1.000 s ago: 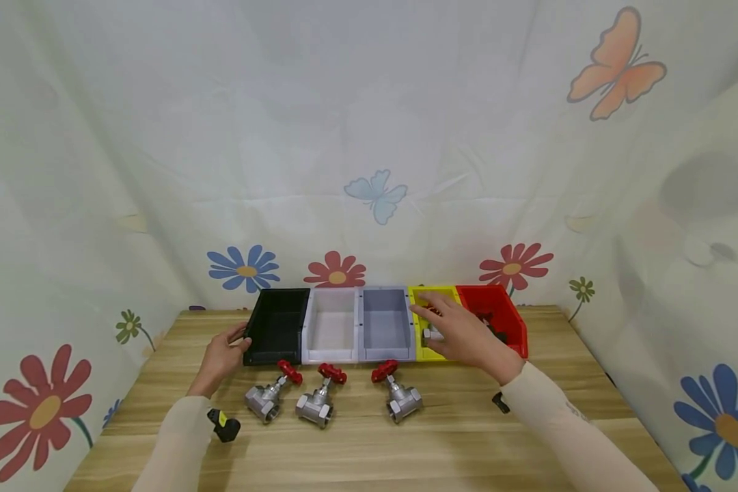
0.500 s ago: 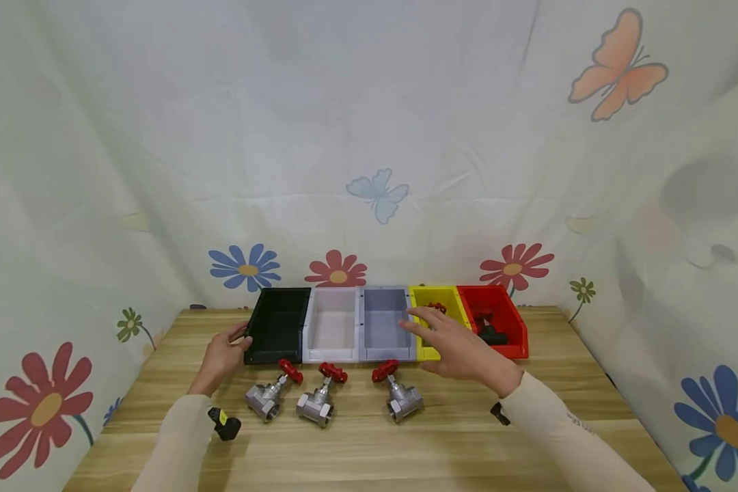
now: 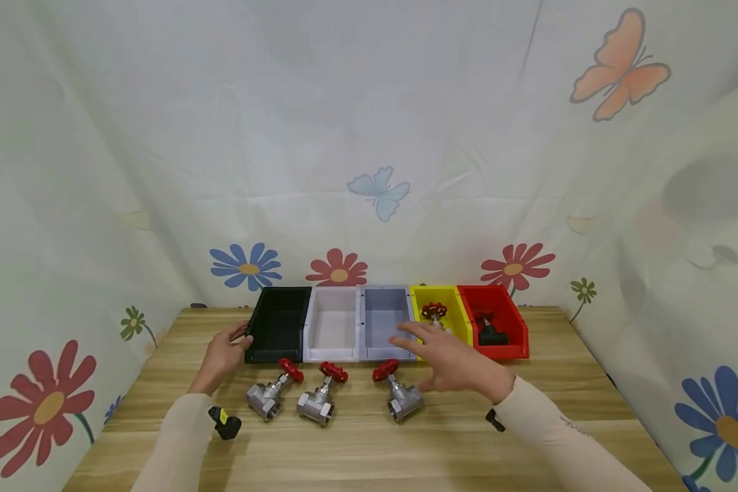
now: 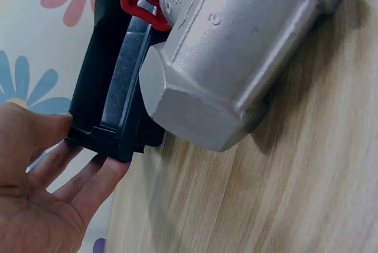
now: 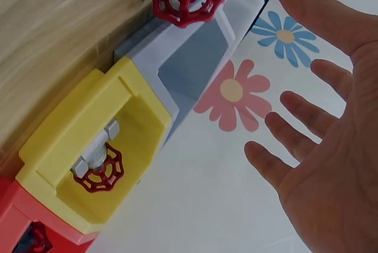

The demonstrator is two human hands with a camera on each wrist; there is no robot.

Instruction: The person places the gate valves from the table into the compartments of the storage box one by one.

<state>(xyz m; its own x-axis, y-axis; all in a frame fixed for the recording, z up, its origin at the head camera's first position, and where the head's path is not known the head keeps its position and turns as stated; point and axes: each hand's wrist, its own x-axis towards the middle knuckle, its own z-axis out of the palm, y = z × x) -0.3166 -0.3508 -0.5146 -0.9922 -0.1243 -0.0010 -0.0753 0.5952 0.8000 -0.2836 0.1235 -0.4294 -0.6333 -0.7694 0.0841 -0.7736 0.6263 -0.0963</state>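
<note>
At the left end of the bin row, my left hand (image 3: 223, 352) holds the side of the black bin (image 3: 278, 324), thumb at the rim and fingers against the outer wall, as the left wrist view shows. My right hand (image 3: 452, 355) hovers with spread fingers and holds nothing. It is above the front of the grey bin (image 3: 387, 321) and yellow bin (image 3: 441, 298), close to a steel valve with a red handwheel (image 3: 404, 400). Two similar valves, one at left (image 3: 264, 400) and one in the middle (image 3: 316, 406), lie before the black and white bins.
The white bin (image 3: 332, 324) stands between black and grey. A red-wheeled valve (image 5: 97, 158) lies in the yellow bin. The red bin (image 3: 513, 318) at the right end holds a black fitting (image 3: 492, 336) with a red wheel. A flowered curtain (image 3: 283, 137) hangs behind the wooden table (image 3: 320, 458).
My right hand has drawn back from the yellow bin, leftward and toward me, leaving a valve in that bin. My left hand stays at the black bin.
</note>
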